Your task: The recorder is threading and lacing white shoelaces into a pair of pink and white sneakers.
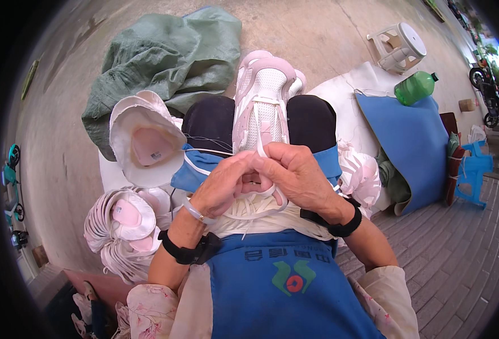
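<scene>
My left hand (224,183) and my right hand (300,175) meet over my lap, fingers pinched on a white shoelace (259,133). The lace rises from between them onto a pink and white shoe upper (266,82), which lies lengthwise between my knees with its far end away from me. A loop of lace also hangs under the hands. Beneath them, across my blue apron (244,268), rests a bundle of white laces (238,227). The fingertips overlap, so the exact grip on the lace is partly hidden.
Stacked pink-white shoe uppers lie at my left (128,217) and right (361,175). A large white-pink upper piece (148,141) stands by my left knee, before a green woven sack (170,56). Rightward are a blue sheet (402,141), green bottle (416,87), white stool (399,48) and blue stool (474,172).
</scene>
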A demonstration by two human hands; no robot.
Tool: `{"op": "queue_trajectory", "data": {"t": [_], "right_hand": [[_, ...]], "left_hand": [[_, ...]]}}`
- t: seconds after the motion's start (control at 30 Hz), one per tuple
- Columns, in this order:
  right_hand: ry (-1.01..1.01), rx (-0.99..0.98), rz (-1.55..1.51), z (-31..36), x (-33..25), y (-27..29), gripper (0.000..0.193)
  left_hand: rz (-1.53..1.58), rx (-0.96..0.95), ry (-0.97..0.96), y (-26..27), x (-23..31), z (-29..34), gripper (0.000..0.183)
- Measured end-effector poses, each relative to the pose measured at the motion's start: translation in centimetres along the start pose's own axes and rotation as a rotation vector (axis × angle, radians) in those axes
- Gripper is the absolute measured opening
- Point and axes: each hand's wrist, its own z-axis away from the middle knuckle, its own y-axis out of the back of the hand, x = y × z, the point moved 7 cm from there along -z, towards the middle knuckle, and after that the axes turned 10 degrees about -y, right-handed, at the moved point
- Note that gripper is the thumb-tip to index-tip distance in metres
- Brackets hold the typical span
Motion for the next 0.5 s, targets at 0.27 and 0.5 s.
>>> {"op": "queue_trajectory", "data": {"t": [0.27, 0.5], "right_hand": [[0.516, 0.374, 0.873, 3.3, -4.2, 1.8, 0.010], [0.076, 0.294, 0.009, 3.5, -0.2, 8.5, 0.023]], "left_hand": [[0.309, 0.149, -0.066, -0.5, 0.4, -3.1, 0.029], [0.446, 0.139, -0.535, 7.1, 9.5, 5.2, 0.025]]}}
